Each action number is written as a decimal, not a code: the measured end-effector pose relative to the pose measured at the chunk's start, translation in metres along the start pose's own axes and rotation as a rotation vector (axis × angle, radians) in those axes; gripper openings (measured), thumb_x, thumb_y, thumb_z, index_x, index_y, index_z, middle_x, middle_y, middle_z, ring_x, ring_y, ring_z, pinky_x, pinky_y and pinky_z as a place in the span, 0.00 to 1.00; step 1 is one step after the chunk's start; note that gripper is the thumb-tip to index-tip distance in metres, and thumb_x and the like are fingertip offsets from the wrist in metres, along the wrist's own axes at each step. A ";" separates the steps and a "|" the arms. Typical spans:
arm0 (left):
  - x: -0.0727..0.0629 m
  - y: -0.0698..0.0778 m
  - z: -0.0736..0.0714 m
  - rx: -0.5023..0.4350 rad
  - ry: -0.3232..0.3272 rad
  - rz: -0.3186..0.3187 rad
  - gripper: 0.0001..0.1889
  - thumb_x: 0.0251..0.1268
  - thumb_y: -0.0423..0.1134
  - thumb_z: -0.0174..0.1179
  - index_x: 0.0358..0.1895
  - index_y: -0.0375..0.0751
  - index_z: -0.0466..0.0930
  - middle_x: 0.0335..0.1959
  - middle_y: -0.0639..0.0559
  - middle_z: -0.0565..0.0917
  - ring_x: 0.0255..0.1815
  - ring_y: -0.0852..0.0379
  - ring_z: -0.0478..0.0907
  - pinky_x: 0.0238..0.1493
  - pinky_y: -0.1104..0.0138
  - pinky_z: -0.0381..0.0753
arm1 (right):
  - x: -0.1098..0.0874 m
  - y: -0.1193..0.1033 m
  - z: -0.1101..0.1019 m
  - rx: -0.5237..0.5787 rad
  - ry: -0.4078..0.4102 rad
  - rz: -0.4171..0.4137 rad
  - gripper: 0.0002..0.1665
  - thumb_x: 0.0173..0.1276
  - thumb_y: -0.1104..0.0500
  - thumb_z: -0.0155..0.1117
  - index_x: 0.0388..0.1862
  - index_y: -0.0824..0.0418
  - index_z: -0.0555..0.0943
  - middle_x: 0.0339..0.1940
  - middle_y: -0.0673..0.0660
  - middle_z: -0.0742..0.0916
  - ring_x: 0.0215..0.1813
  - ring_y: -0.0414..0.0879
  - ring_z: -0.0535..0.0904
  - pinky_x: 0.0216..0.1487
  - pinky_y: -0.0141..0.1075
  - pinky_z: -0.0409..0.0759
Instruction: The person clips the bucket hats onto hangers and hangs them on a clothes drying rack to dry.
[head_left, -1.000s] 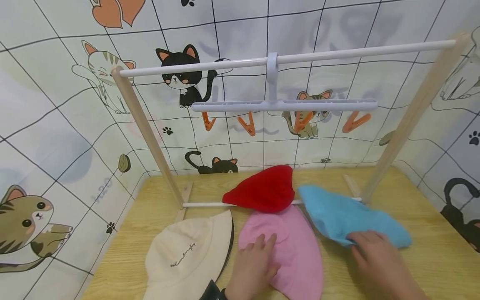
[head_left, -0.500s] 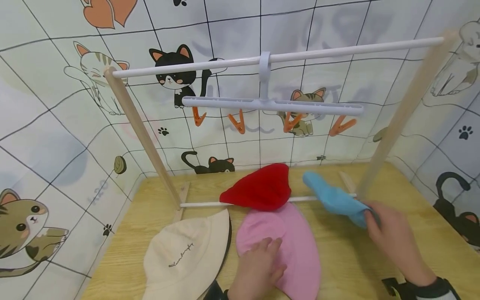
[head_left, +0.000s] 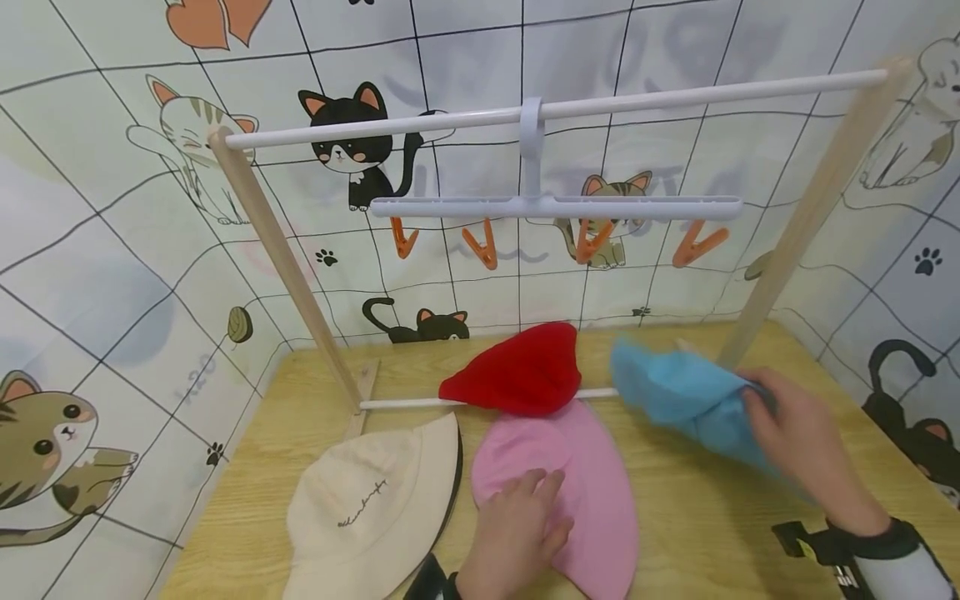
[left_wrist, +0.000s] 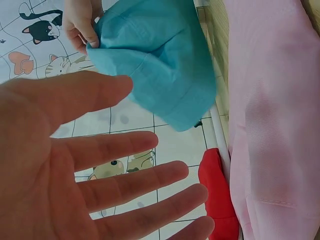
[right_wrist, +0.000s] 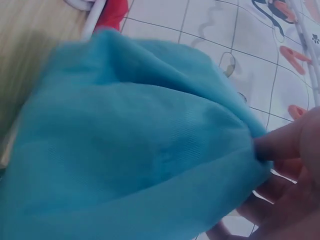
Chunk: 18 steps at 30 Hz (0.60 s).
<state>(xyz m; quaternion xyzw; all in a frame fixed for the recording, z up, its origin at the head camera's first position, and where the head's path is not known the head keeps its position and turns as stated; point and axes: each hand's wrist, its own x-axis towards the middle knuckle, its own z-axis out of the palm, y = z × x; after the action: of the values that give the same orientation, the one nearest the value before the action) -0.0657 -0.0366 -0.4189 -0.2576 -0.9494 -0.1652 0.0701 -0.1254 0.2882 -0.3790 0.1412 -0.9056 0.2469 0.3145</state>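
A light blue bucket hat [head_left: 675, 387] hangs from my right hand [head_left: 798, 442], which pinches its brim between thumb and fingers at the right of the head view. The right wrist view is mostly filled by the hat's folded fabric [right_wrist: 130, 145]. My left hand [head_left: 517, 525] hovers over a pink bucket hat [head_left: 600, 492] with its fingers spread and holds nothing. To its left lies a cream bucket hat [head_left: 367, 500] with dark script on it. A red hat [head_left: 525, 375] lies behind the pink one, overlapping its edge.
A rack with wooden posts [head_left: 288, 267] and a white top bar [head_left: 675, 100] stands at the back of the wooden table [head_left: 247, 467]. From the bar hangs a pale hanger [head_left: 555, 207] carrying orange clips [head_left: 480, 244]. Cat-patterned walls enclose the back and sides.
My right hand has raised the blue hat from the table and shifted right, and the hat has turned and spread out in its grip. My left hand has barely moved.
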 end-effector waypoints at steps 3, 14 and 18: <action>0.000 0.000 -0.001 -0.010 -0.009 -0.007 0.23 0.61 0.46 0.66 0.59 0.44 0.77 0.49 0.50 0.80 0.43 0.53 0.79 0.37 0.62 0.79 | 0.003 0.001 -0.004 0.007 -0.031 0.014 0.14 0.58 0.78 0.59 0.44 0.73 0.78 0.37 0.72 0.83 0.20 0.47 0.71 0.22 0.33 0.61; 0.002 0.001 -0.001 -0.011 -0.036 -0.022 0.23 0.61 0.46 0.66 0.58 0.44 0.77 0.48 0.51 0.81 0.43 0.54 0.79 0.37 0.63 0.80 | 0.016 0.002 -0.017 0.009 -0.108 0.011 0.12 0.59 0.76 0.60 0.43 0.72 0.79 0.37 0.72 0.84 0.27 0.43 0.73 0.24 0.32 0.64; 0.002 0.001 -0.001 -0.014 -0.032 -0.019 0.23 0.60 0.46 0.66 0.58 0.43 0.78 0.48 0.50 0.81 0.43 0.53 0.79 0.37 0.63 0.80 | 0.020 0.000 -0.021 -0.001 -0.113 0.002 0.13 0.58 0.76 0.62 0.43 0.71 0.80 0.37 0.70 0.84 0.31 0.46 0.75 0.28 0.28 0.65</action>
<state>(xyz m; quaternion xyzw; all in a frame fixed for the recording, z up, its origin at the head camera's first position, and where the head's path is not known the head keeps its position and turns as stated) -0.0670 -0.0353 -0.4171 -0.2519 -0.9516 -0.1681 0.0516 -0.1301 0.2979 -0.3520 0.1539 -0.9223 0.2382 0.2627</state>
